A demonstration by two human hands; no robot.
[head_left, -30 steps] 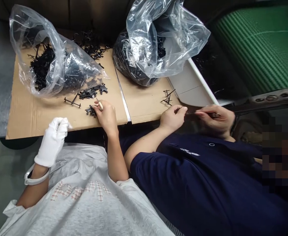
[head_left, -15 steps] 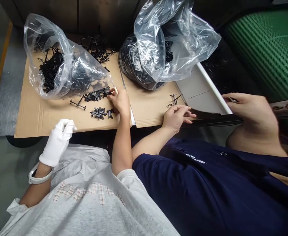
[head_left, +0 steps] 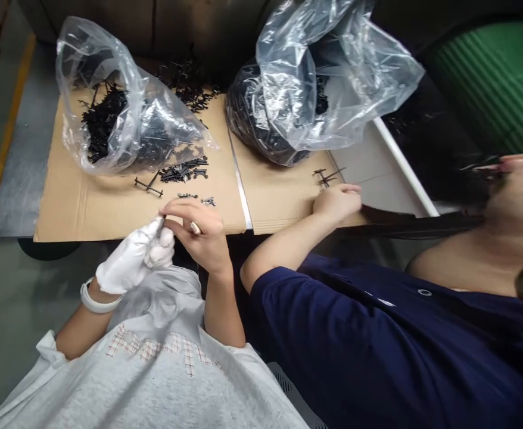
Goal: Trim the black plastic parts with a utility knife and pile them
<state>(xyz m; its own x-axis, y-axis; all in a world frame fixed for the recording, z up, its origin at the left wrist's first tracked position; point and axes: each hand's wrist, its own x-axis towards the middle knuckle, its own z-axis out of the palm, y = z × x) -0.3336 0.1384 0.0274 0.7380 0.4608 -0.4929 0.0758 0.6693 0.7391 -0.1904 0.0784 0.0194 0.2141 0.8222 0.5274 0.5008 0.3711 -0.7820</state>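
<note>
We are pinching a tiny dark piece (head_left: 163, 220) where our two hands are meeting, right at the near edge of the flat brown cardboard sheet (head_left: 92, 211). Our bare right hand (head_left: 201, 233) is gripping it at the fingertips, with a short cream-coloured stick (head_left: 195, 228) poking out between the fingers. Our white-gloved left hand (head_left: 139, 256) is curling in against it, but the glove is hiding whether those fingers are grasping anything; we cannot tell.

The likeliest trouble, we are judging, is a drop: the piece is tiny, the glove is probably dulling touch, and a slip here could be sending it into our lap. A sweeping right wrist could also be scattering the small black plastic parts (head_left: 181, 170) lying beyond, or snagging the thin black branched frame (head_left: 149, 186) beside them.

For room, we are having bare cardboard on our left, running towards the grey metal surface (head_left: 24, 131). Ahead, the clear crinkled plastic bag (head_left: 134, 98) is closing off the way; on our right, a co-worker's bent forearm (head_left: 283, 238) is limiting our elbow.
</note>
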